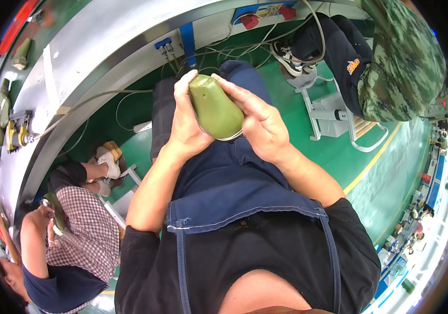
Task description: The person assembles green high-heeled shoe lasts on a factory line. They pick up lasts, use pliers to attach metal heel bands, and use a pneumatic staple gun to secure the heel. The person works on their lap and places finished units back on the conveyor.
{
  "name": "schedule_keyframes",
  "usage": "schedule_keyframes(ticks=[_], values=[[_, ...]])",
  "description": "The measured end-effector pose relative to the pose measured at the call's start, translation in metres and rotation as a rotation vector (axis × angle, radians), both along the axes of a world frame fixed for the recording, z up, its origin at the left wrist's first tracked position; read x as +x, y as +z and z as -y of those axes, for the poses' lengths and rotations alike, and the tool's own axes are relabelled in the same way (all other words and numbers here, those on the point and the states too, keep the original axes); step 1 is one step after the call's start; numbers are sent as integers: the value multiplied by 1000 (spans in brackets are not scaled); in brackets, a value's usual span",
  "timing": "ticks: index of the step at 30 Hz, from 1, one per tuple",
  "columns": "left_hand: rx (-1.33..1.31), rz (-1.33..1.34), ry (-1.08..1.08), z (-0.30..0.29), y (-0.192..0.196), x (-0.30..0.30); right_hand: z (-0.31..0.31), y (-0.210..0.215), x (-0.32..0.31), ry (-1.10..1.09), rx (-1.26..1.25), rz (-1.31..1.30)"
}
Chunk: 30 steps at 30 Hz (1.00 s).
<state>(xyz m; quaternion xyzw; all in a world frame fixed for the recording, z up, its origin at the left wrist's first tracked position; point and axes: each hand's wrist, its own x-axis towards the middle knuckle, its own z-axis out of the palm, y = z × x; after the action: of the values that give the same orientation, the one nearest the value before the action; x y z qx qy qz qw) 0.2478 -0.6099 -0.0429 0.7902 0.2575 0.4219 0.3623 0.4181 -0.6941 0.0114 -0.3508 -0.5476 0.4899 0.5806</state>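
Over my lap, a smooth olive-green shoe last is held up between both hands, its narrow end pointing away from me. A small dark hole shows near that narrow end, and a pale rim lines its near, wide end. My left hand wraps its left side, palm against it. On the other side my right hand presses with fingers stretched along its edge and the thumb folded in near the wide end. The underside of the last is hidden.
A pale bench curves along the left and front, bearing several green lasts and a yellow-and-black air tool on a hose. A co-worker in checked cloth sits at left; another in camouflage sits at right. Cables hang ahead.
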Motion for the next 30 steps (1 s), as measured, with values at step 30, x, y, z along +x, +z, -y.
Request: schedule_keyframes(ticks=[30], values=[[-161,-77,138,55,-74,11,31,-57,-5,-119,-264,249]])
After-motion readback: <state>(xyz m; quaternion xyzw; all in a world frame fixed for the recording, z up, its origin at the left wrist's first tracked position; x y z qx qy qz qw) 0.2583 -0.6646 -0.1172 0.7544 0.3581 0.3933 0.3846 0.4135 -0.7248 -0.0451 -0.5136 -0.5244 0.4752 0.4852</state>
